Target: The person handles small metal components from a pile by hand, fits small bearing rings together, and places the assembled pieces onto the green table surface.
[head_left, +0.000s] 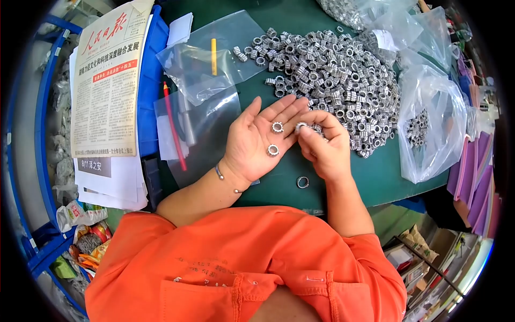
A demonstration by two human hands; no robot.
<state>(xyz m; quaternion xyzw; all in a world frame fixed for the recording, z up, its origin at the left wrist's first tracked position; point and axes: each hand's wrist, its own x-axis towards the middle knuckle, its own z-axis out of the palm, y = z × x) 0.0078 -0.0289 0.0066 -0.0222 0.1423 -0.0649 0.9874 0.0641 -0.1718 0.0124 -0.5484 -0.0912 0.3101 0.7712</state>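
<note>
My left hand (pixel 257 140) is palm up with its fingers spread. Two small silver toothed rings rest on it, one near the finger bases (pixel 277 127) and one lower on the palm (pixel 273 149). Beside its fingertips, my right hand (pixel 328 142) pinches another metal ring (pixel 301 127) between thumb and forefinger; more metal shows behind the thumb, partly hidden. A single ring (pixel 302 182) lies on the green table (pixel 279 190) below the hands. Beyond them spreads a large heap of similar metal rings (pixel 343 80).
Clear plastic bags (pixel 432 123) lie right of the heap. At the left are a newspaper (pixel 110 80), a blue bin (pixel 152 80), a red pencil (pixel 174 126), a yellow stick (pixel 214 56) and plastic sheets (pixel 214 115). Purple folders (pixel 475 177) stand at the right edge.
</note>
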